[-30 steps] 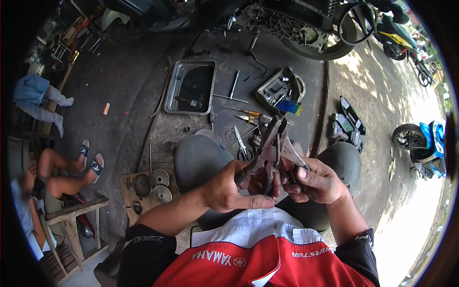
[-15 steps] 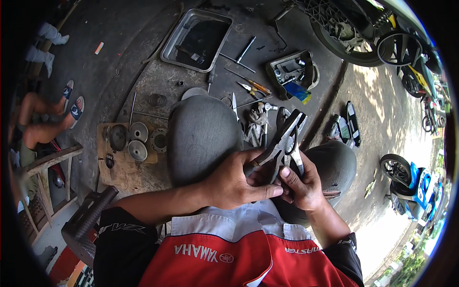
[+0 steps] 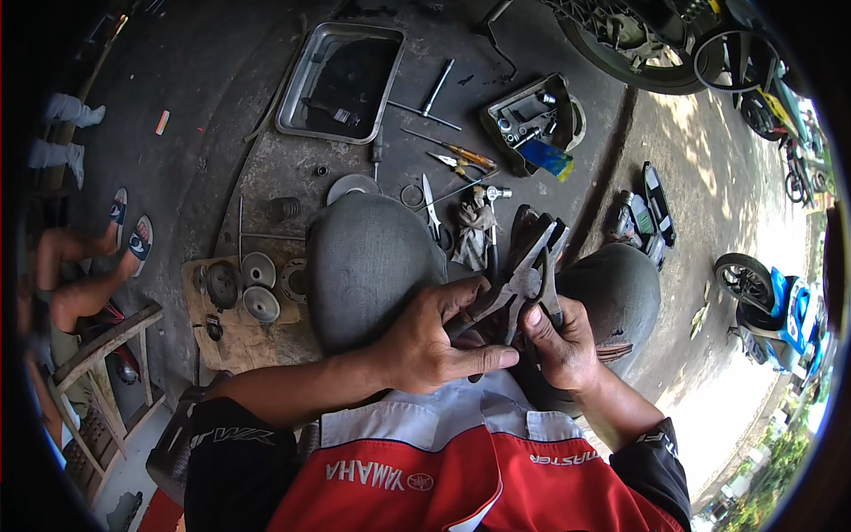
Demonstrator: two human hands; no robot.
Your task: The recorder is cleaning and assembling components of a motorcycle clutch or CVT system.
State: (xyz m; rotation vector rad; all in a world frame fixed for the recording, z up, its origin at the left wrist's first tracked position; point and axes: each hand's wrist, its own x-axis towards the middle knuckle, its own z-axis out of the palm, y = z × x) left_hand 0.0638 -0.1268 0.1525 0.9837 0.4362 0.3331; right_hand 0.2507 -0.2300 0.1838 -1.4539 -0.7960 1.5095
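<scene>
My left hand [image 3: 434, 341] is closed around one handle of a pair of metal pliers [image 3: 521, 282], held between my knees with the jaws pointing up and away. My right hand [image 3: 564, 344] grips a second, darker pair of pliers [image 3: 551, 285], its thumb pressed near the pivots. The two tools cross and touch, so their lower handles partly hide each other. Just beyond them, a grey rag [image 3: 475, 232] lies beside a metal-headed tool [image 3: 495, 192]. Scissors [image 3: 432, 209] rest left of that rag.
A metal tray [image 3: 285, 120] holds dark liquid and a brush. Past my knees lie a screwdriver [image 3: 461, 152], yellow-handled pliers [image 3: 456, 166] and a T-handle wrench [image 3: 438, 89]. Sockets fill a bin [image 3: 578, 124]. Round metal parts [image 3: 259, 269] sit on cardboard at left. Another person's legs [image 3: 89, 244] are far left.
My view has shifted slightly, so the floor items appear further left. The pliers' jaws have turned a little in my hands, and both hands keep their grip.
</scene>
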